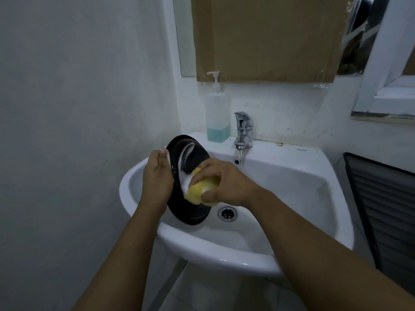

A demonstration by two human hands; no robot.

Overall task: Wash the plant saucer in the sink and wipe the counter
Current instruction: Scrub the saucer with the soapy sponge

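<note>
Plant saucer is standing on edge over the sink's 9 o'clock side; can't tell if its lower edge is touching the basin. Left hand is clamping the saucer's 9 o'clock rim, fingers curled round it. Right hand is squeezing a yellow sponge against the sudsy face near 5 o'clock. Faucet at 12 o'clock is running. My read: light, stiff, soap-slick. Rim is looking like the only safe hold; the flat face is offering no purchase.
</note>
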